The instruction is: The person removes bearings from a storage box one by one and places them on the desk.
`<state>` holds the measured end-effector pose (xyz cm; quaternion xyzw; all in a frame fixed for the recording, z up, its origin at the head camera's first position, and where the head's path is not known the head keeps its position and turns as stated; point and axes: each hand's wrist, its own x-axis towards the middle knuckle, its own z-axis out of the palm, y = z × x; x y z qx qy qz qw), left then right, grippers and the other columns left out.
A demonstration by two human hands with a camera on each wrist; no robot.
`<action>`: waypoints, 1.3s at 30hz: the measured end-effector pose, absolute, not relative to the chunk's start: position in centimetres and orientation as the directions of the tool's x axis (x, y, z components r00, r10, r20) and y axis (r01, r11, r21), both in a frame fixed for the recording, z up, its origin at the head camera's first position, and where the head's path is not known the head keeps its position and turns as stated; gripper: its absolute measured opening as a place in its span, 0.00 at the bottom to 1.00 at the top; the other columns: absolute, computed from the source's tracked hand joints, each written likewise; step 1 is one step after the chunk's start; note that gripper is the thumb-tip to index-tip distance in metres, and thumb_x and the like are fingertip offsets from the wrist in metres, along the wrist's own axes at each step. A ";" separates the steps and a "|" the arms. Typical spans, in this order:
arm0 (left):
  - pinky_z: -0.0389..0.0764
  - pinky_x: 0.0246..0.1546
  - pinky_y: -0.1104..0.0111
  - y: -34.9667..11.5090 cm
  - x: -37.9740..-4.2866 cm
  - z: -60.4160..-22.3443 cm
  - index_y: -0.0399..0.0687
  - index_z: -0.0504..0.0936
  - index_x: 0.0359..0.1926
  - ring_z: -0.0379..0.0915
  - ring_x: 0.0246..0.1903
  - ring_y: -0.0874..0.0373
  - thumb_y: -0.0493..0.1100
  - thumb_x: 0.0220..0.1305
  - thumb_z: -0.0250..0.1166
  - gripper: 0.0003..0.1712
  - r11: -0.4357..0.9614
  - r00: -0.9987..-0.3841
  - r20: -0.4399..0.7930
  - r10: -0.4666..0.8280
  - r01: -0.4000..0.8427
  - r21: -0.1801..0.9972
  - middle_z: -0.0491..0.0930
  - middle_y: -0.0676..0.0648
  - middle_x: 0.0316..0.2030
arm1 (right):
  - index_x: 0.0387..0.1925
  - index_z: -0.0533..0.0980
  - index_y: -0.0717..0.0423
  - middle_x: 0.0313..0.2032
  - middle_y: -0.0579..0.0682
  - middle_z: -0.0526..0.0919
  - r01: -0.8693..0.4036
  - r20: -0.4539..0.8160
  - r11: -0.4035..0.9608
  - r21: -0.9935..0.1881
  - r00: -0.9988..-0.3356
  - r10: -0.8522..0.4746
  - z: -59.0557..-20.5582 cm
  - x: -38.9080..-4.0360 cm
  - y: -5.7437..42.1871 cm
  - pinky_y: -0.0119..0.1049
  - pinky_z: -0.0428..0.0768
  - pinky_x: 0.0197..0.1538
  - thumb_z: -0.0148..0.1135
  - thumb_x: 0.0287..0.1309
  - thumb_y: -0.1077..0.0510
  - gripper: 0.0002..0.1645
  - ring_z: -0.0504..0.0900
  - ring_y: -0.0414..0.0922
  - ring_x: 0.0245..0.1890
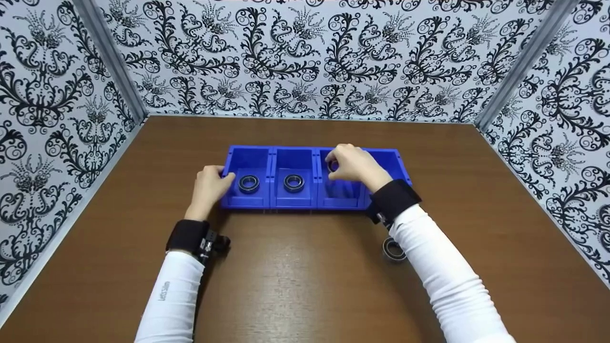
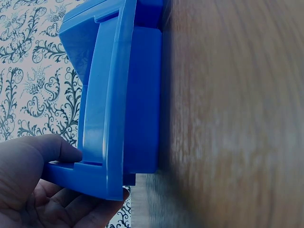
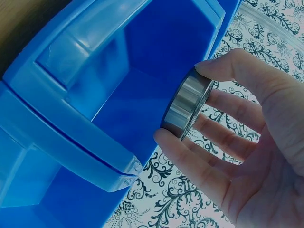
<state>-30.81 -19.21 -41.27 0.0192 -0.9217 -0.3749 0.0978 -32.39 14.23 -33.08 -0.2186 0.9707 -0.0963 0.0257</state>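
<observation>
A row of joined blue bins [image 1: 293,204] stands on the table, and my left hand [image 1: 209,186] grips its left end wall. In the left wrist view the thumb of that hand [image 2: 28,175] lies over the rim, with the fingers beneath. My right hand [image 1: 355,164] is over the third bin from the left, pinching a ball bearing [image 3: 189,102] between thumb and fingertip, tilted on its edge above the bin floor. One bearing [image 1: 249,184] lies flat in the leftmost bin and another bearing [image 1: 294,183] in the second. The right hand partly hides the third and fourth bins.
Another bearing [image 1: 394,249] lies on the brown table [image 1: 286,286], partly covered by my right sleeve. Patterned panels [image 1: 295,57] close off the back and both sides, with grey metal posts [image 1: 116,59] at the corners.
</observation>
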 end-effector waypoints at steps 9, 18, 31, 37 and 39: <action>0.66 0.28 0.67 -19.1 -30.8 -41.1 0.40 0.83 0.32 0.69 0.27 0.52 0.44 0.62 0.58 0.12 0.721 -0.978 0.166 -0.123 0.026 0.692 0.74 0.48 0.23 | 0.52 0.83 0.57 0.52 0.58 0.83 -0.425 -0.005 0.881 -0.207 -0.900 -0.435 -32.8 -32.2 14.4 0.54 0.77 0.56 0.66 0.48 0.56 0.27 0.78 0.56 0.51; 0.65 0.27 0.67 -19.1 -30.9 -41.2 0.41 0.81 0.29 0.68 0.26 0.52 0.43 0.61 0.58 0.11 0.719 -0.978 0.170 -0.124 0.029 0.694 0.73 0.49 0.22 | 0.54 0.82 0.58 0.53 0.59 0.82 -0.434 -0.012 0.875 -0.213 -0.895 -0.446 -32.4 -32.1 14.6 0.55 0.76 0.59 0.67 0.48 0.55 0.28 0.78 0.58 0.54; 0.67 0.28 0.67 -19.1 -30.8 -41.1 0.40 0.84 0.33 0.70 0.28 0.52 0.44 0.62 0.59 0.12 0.716 -0.977 0.170 -0.127 0.028 0.697 0.75 0.47 0.25 | 0.56 0.81 0.58 0.56 0.60 0.82 -0.426 -0.022 0.881 -0.205 -0.898 -0.440 -31.9 -31.5 14.7 0.54 0.77 0.58 0.67 0.49 0.55 0.29 0.78 0.57 0.55; 0.68 0.29 0.67 -19.1 -30.8 -41.1 0.38 0.85 0.36 0.71 0.29 0.51 0.43 0.63 0.58 0.13 0.719 -0.977 0.175 -0.123 0.034 0.694 0.78 0.44 0.28 | 0.55 0.82 0.58 0.54 0.58 0.83 -0.436 -0.015 0.876 -0.208 -0.894 -0.448 -31.7 -31.1 14.7 0.53 0.78 0.56 0.66 0.48 0.56 0.28 0.79 0.54 0.50; 0.68 0.30 0.66 -19.1 -30.8 -41.2 0.38 0.86 0.38 0.71 0.30 0.51 0.43 0.63 0.59 0.14 0.721 -0.977 0.178 -0.119 0.038 0.692 0.79 0.43 0.29 | 0.54 0.82 0.58 0.54 0.58 0.83 -0.439 -0.013 0.873 -0.210 -0.892 -0.452 -31.7 -31.0 14.8 0.53 0.78 0.56 0.66 0.48 0.57 0.28 0.79 0.53 0.50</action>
